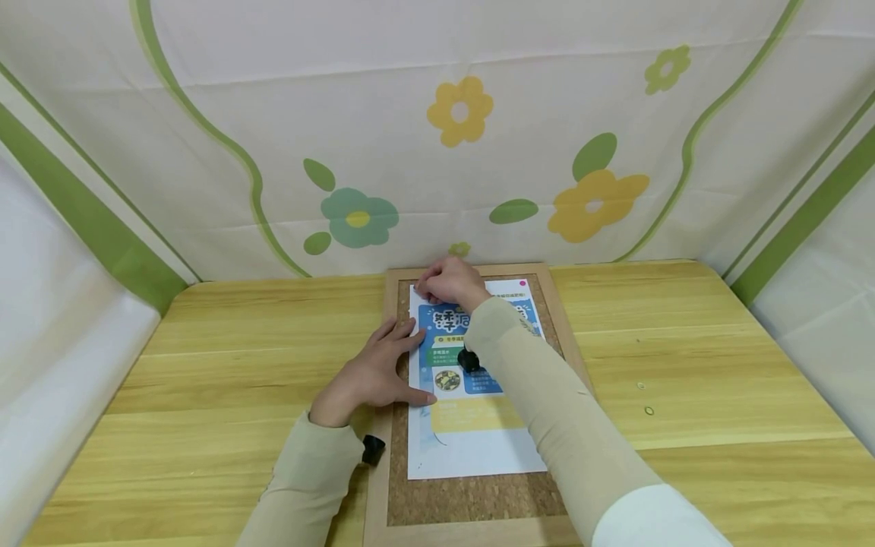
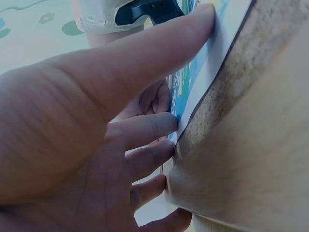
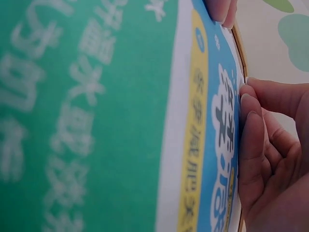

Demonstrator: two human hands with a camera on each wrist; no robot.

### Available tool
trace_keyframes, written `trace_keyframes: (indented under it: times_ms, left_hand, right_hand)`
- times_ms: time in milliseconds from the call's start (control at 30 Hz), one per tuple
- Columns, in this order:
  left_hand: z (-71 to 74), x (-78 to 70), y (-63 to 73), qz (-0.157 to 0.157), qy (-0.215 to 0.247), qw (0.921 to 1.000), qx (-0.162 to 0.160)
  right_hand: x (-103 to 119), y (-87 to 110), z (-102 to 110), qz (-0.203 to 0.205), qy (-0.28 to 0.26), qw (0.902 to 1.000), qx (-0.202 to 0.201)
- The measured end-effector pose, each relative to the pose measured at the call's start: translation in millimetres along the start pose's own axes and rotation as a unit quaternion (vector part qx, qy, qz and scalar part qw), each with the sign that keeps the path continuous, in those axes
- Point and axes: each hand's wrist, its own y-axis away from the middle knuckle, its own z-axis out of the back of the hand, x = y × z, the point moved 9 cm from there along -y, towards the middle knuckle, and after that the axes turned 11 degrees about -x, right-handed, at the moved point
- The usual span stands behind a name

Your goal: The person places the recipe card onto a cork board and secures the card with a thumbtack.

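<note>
A printed poster with blue, green and yellow panels lies on a wood-framed cork board. My left hand is spread over the board's left side, its thumb and fingertips resting on the poster's left edge. At the poster's top left corner, my right hand has its fingers curled. In the right wrist view, the right thumb and forefinger meet at the paper's edge in a pinch; whatever small thing is between them is hidden. A round pink pin head marks the top right corner.
The board lies on a yellow wood-grain table, its far end close to a white cloth backdrop printed with flowers. Two small ring-shaped marks or bits show on the table to the right. The right forearm crosses the poster.
</note>
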Motion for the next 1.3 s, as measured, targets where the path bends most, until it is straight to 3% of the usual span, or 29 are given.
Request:
trace_keyframes:
  times_ms: [1300]
  left_hand:
    - [0.3,-0.5,0.4,-0.004,0.004,1.0000,-0.004]
  right_hand:
    - [4.5,2.7,2.1,0.010,0.026,0.9995,-0.013]
